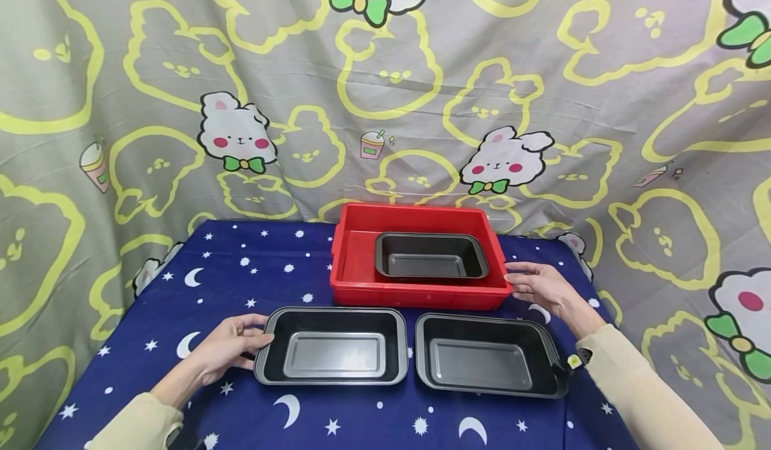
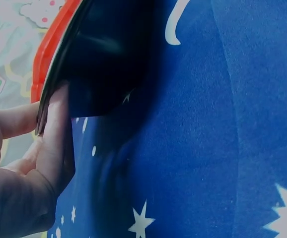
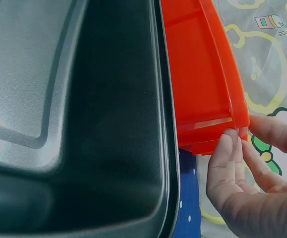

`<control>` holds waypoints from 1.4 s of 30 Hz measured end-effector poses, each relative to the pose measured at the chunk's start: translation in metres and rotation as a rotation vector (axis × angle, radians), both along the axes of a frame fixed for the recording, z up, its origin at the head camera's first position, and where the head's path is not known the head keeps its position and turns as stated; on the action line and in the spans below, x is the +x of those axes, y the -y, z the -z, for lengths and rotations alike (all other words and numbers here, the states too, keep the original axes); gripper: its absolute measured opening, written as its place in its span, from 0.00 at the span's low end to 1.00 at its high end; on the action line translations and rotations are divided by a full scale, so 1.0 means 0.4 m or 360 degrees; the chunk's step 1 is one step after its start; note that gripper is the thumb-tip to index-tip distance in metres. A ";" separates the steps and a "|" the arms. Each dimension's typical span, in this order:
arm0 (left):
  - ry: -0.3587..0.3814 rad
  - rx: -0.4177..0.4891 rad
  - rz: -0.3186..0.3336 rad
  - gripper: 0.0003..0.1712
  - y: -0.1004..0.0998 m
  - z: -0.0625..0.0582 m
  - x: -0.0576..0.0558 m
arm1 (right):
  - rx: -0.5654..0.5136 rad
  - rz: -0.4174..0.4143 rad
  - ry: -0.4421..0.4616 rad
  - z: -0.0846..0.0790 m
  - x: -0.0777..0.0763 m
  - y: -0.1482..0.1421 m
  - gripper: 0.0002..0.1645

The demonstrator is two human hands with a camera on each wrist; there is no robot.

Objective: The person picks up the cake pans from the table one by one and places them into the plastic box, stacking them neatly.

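Red bin [image 1: 421,296] in right hand's [image 1: 547,289] apparent pinch; dark pan [image 1: 334,356], left hand's [image 1: 226,349].

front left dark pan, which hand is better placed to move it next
Likely the left hand: it pinches the left rim of the front left dark pan, while the right hand grips the right edge of the red tray, farther from that pan.

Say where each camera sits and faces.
Head: worn on the head, facing forward and down at the red bin, left pan, right pan and blue cloth; left hand, right hand and sleeves show.
Left wrist: worn there, facing the left pan's rim; only the left hand shows, gripping it.
Right wrist: worn there, facing the right pan and red bin; only the right hand shows, pinching the bin's rim.
Both wrist views show the red bin.
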State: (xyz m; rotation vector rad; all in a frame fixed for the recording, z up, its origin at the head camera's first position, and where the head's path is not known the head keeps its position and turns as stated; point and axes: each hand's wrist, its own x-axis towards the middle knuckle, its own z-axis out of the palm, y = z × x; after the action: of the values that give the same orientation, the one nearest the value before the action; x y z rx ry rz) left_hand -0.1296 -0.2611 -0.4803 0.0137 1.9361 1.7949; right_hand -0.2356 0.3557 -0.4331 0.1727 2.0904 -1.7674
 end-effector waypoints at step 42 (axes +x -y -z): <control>-0.0280 -0.0025 -0.0108 0.20 0.009 -0.107 0.025 | -0.0003 -0.0009 0.0001 -0.001 0.000 0.001 0.39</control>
State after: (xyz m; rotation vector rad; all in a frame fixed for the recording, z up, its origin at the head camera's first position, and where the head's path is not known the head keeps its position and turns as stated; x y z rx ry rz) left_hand -0.1197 -0.2648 -0.4374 0.1050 2.0952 1.8775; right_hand -0.2355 0.3554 -0.4327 0.1667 2.0871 -1.7656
